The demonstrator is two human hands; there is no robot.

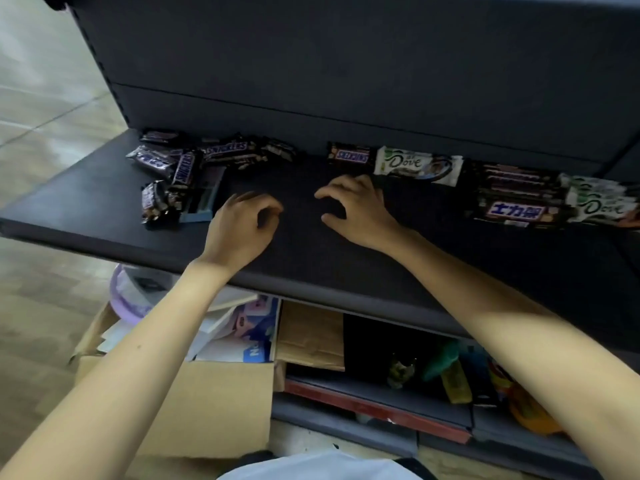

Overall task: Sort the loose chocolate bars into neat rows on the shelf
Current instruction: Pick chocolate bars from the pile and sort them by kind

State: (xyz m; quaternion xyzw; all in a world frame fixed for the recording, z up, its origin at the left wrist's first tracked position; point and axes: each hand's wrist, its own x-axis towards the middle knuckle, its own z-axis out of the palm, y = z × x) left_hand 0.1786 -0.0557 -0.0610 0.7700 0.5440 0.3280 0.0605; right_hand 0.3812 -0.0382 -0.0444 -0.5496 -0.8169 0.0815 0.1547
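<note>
Midway through sorting, by my reading. Shelf: a loose heap of Snickers bars lies at its left end. Neat Snickers stack and Dove stack stand just beside each other at the right. Left hand and right hand sit over the bare middle, fingers loosely curled, gripping nothing. Single Snickers bar and single Dove bar lie at the back. Next, probably: left hand lifts one bar off the heap and squares it to a row.
</note>
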